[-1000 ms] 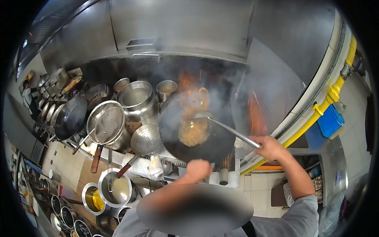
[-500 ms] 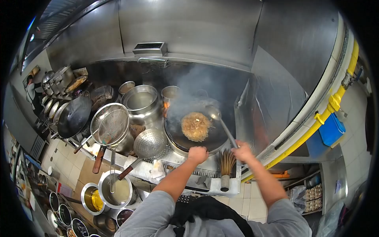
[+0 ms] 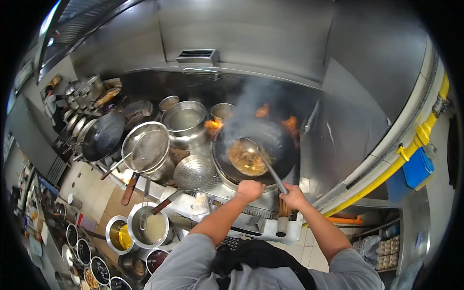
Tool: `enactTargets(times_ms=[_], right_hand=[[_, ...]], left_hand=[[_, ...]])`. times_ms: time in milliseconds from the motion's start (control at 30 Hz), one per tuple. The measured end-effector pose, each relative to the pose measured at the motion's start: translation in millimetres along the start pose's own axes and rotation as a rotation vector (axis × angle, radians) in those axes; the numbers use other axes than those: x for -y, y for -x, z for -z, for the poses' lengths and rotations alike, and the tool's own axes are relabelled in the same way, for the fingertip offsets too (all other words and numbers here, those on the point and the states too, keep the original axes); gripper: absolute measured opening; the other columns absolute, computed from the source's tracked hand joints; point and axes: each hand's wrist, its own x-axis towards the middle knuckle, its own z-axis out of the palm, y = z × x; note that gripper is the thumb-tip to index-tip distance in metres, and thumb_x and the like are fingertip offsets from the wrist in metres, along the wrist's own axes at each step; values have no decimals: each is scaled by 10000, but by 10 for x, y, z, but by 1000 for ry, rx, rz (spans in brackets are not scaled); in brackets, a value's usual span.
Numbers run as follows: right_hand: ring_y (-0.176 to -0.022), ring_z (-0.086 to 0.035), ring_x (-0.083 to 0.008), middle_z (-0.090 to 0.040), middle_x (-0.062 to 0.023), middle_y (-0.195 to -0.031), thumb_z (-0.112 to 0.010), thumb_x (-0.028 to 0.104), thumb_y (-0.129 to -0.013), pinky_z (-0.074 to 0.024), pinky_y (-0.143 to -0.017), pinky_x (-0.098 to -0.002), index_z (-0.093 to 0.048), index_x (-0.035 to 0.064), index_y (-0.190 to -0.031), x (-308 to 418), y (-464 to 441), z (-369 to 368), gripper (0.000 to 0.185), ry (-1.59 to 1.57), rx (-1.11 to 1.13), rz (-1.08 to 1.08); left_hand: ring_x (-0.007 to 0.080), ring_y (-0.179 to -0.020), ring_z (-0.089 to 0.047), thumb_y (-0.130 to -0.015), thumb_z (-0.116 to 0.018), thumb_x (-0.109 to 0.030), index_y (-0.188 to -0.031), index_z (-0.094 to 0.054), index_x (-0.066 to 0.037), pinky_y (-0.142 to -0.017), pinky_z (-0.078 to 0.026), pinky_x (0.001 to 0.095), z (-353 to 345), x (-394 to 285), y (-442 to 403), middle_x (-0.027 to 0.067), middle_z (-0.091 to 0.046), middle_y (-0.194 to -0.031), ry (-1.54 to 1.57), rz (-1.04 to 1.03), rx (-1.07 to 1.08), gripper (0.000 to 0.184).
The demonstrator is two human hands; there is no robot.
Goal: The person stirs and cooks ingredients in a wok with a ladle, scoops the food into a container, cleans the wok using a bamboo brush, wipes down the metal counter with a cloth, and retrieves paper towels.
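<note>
My left hand [image 3: 250,190] is closed at the near rim of a black wok [image 3: 282,140], and its fingers hide the part it grips. In the wok lies a mass of browned food, perhaps noodles [image 3: 251,166], with smoke rising above it. My right hand [image 3: 293,197] is wrapped round the long handle of a steel ladle [image 3: 271,170]. The ladle's bowl rests on the food, left of the wok's middle. Orange flames show behind the wok's far edge and at its left. Under my right hand stands a bamboo brush [image 3: 282,220], partly covered.
Left of the wok are a perforated skimmer [image 3: 194,172], a wire strainer [image 3: 146,147] and a large metal pot [image 3: 184,118]. Below them stand a pot of pale liquid [image 3: 153,231] and one of yellow oil [image 3: 121,235]. A yellow pipe [image 3: 382,176] runs along the right. Another person [image 3: 52,108] stands far left.
The ladle has moved from the wok's far right side down onto the food. The food has shifted and spread, and flames have flared up behind the wok. The view has turned slightly left.
</note>
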Motion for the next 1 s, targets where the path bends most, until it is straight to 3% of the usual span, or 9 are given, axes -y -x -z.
enactTargets(times_ms=[33,200,467,600,667,733,800,833,1000], right_hand=[[-1119,-525,-372,-563,-223,-1187,-626,178,-753,-421,-966,-388,-465,94,-1322,459,44,254,597,-2,101,-196],[-1104,-543,-358,-564,-217,-1194,-606,134,-762,-435,-952,-389,-498,107,-1297,340,223,425,546,-46,144,-14],[-1097,-565,-351,-575,-226,-1188,-617,128,-790,-441,-920,-364,-443,18,-1319,196,576,-21,568,-71,40,-161],[-963,-619,-362,-626,-236,-1053,-618,122,-802,-469,-874,-366,-430,36,-1328,-63,584,-188,565,-265,17,-73],[-663,-636,-260,-644,-120,-815,-611,76,-829,-524,-645,-334,-427,65,-1340,-366,478,-391,543,-596,-63,115],[-336,-389,-106,-434,19,-566,-609,37,-843,-332,-297,-279,-401,120,-1333,198,597,289,539,-1198,302,-444],[-382,-403,-87,-444,21,-592,-593,26,-845,-337,-333,-257,-447,83,-1268,66,507,231,452,-867,254,-290],[-423,-397,-62,-439,26,-616,-565,-10,-843,-310,-359,-231,-459,47,-1243,-105,480,-15,418,-341,-136,197],[-441,-432,-68,-471,4,-651,-530,-58,-831,-339,-378,-215,-419,-5,-1264,869,1222,222,450,-819,201,-43]], left_hand=[[309,-824,-657,-937,-373,-382,-840,-692,-90,-721,-503,450,-77,62,-38,133,-687,-852,-4,-14,-24,443],[302,-846,-658,-926,-400,-392,-848,-700,-81,-727,-505,441,-163,203,-78,133,-688,-857,-32,-52,-86,439],[311,-932,-626,-910,-432,-415,-910,-689,-74,-818,-459,443,-178,238,16,134,-674,-934,-86,-68,-70,428],[328,-1013,-572,-865,-531,-358,-1063,-608,-26,-905,-411,431,-91,26,505,181,-612,-1041,13,-112,-463,394],[334,-1035,-555,-852,-558,-335,-1106,-576,-13,-935,-394,428,79,-73,816,198,-588,-1074,-21,-200,-744,410],[352,-1036,-547,-838,-583,-298,-1131,-552,-4,-936,-402,435,-117,-243,1292,214,-561,-1119,281,0,-658,416],[363,-993,-567,-829,-592,-274,-1118,-569,-28,-879,-445,427,-445,-260,1721,200,-592,-1064,501,144,-362,380],[362,-963,-582,-829,-593,-266,-1105,-580,-41,-843,-462,423,-627,-238,1918,189,-611,-1026,556,199,-226,357],[318,-893,-626,-814,-617,-272,-1036,-623,-58,-797,-488,384,-1804,-207,3327,161,-655,-952,873,559,-118,308]])
